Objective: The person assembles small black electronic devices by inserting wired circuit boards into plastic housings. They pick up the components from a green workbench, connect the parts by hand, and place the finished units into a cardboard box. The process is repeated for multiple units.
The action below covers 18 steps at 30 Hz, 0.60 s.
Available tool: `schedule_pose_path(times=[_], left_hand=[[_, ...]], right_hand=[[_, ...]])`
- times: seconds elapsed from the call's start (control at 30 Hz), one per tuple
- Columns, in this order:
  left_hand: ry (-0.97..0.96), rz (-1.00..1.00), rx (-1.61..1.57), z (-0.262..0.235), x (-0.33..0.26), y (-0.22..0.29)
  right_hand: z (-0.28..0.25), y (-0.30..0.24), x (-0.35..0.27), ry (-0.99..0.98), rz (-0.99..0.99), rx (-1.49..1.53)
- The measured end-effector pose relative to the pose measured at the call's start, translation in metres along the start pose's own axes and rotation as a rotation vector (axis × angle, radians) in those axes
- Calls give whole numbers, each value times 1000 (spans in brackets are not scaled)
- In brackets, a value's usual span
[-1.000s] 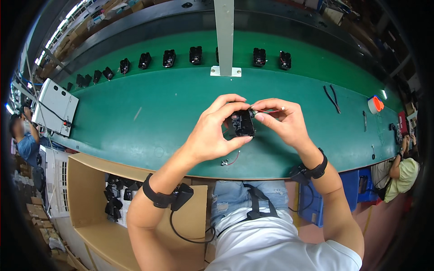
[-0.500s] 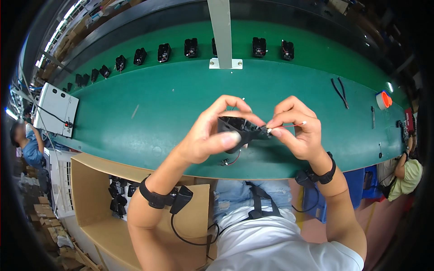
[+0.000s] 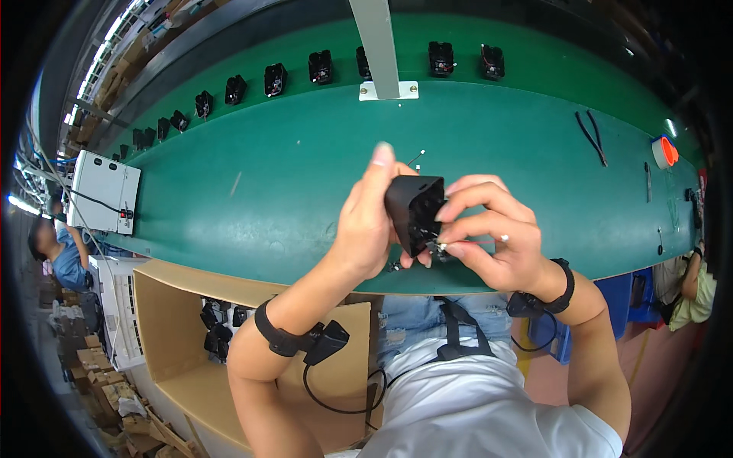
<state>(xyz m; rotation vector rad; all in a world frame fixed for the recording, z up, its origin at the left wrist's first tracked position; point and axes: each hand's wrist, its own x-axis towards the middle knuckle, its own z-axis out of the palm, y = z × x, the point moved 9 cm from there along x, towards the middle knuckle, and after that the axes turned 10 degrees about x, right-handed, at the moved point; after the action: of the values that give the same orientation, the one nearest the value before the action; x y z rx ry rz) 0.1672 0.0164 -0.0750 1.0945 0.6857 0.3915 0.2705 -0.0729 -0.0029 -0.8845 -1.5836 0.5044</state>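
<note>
A black plastic housing [image 3: 406, 200] is gripped in the left hand [image 3: 365, 229], tilted above the green workbench [image 3: 267, 191]. At its lower edge, a small wired part [image 3: 440, 249] is pinched by the right hand [image 3: 496, 233]. Similar black housings [image 3: 321, 67] are lined up beyond; dark-handled pliers [image 3: 592, 139] are laid to the right.

Housing [image 3: 402, 201] matt plastic; tabletop [image 3: 290, 198] smooth, slightly glossy; carton [image 3: 172, 328] cardboard.

A white short-sleeved shirt [image 3: 473, 408] tops faded blue denim jeans [image 3: 405, 319] with black straps [image 3: 452, 319]; black forearm bands [image 3: 275, 338] trail black cables [image 3: 343, 412].
</note>
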Motion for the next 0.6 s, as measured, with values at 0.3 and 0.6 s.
schedule_pose_path(times=[0.3, 0.6], left_hand=[[79, -2, 160, -2, -1, -12], [111, -22, 180, -6, 2, -19]], right_hand=[[15, -26, -5, -10, -277, -499], [18, -9, -6, -37, -162, -428]])
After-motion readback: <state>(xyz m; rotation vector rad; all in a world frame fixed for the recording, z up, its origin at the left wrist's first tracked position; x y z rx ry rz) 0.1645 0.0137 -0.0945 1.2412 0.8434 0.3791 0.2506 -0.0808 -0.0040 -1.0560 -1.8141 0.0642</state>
